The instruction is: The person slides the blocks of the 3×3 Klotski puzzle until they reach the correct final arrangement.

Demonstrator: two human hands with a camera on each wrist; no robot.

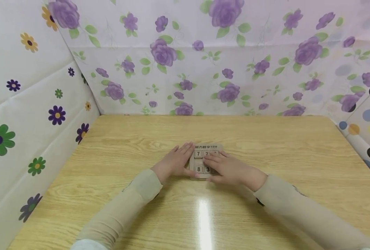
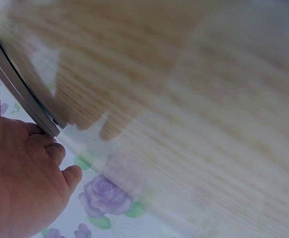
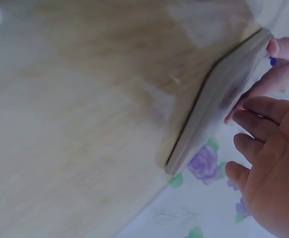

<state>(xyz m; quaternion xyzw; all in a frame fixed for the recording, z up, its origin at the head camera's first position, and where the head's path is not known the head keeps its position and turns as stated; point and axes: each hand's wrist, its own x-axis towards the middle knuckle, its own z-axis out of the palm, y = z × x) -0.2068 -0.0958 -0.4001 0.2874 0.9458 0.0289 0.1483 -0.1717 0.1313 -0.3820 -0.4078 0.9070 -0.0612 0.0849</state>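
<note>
A beige number slide puzzle [image 1: 199, 161] lies flat on the wooden table, with dark characters along its top edge. Tiles 7, 2, 8 and 3 show, and a blank slot is at the left of the middle row. My left hand [image 1: 176, 162] holds the puzzle's left side, fingers at the upper corner and thumb at the lower one. Over the right part lies my right hand [image 1: 232, 170], straight fingers touching the tiles and hiding several of them. In the right wrist view, the puzzle's side [image 3: 219, 99] appears edge-on, close to the right-hand fingers.
The wood-grain table [image 1: 135, 135] extends around the puzzle, with a bright light reflection in front. A purple-flowered cloth [image 1: 185, 62] stands behind it. Flower-printed sheeting [image 1: 41, 114] borders the left, and dotted sheeting [image 1: 366, 125] the right.
</note>
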